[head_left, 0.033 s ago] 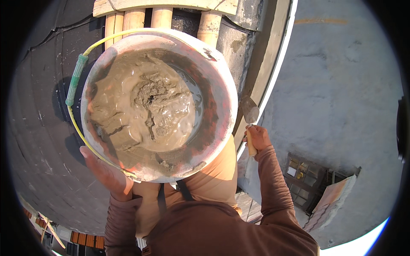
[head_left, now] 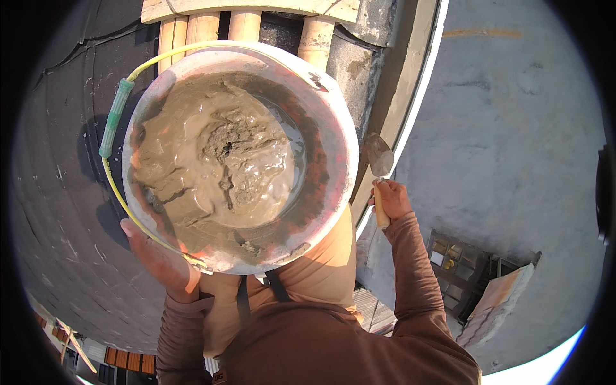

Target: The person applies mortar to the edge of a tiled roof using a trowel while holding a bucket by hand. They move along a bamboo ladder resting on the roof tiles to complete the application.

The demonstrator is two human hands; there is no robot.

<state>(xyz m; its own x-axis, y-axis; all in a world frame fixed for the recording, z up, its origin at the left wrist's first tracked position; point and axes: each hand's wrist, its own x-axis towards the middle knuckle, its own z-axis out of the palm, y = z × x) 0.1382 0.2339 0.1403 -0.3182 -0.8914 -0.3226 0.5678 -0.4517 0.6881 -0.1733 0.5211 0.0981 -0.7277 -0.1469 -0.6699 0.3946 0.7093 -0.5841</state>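
A round bucket (head_left: 340, 115), its pale rim smeared and reddish inside, sits in front of my body over my legs. Wet grey-brown mortar (head_left: 186, 135) fills much of it, lumpy in the middle with a little water along the right side. My left hand (head_left: 163, 263) holds the bucket's lower left wall, thumb along the outside; its other fingers are hidden underneath. The yellow bail with its green grip (head_left: 115, 117) hangs over to the left. To the right of the bucket, my right hand (head_left: 393, 199) is closed round the wooden handle of a small trowel (head_left: 380, 158), blade pointing away from me.
Dark roof tiles (head_left: 58, 192) curve away on the left. Bamboo poles (head_left: 244, 27) under a wooden plank (head_left: 250, 8) lie beyond the bucket. A white-edged ledge (head_left: 410, 77) runs along the right, with a grey wall (head_left: 500, 141) and a window (head_left: 452, 263) below it.
My right hand and the trowel have shifted slightly to the right and away from me. The bucket and my left hand have stayed almost still.
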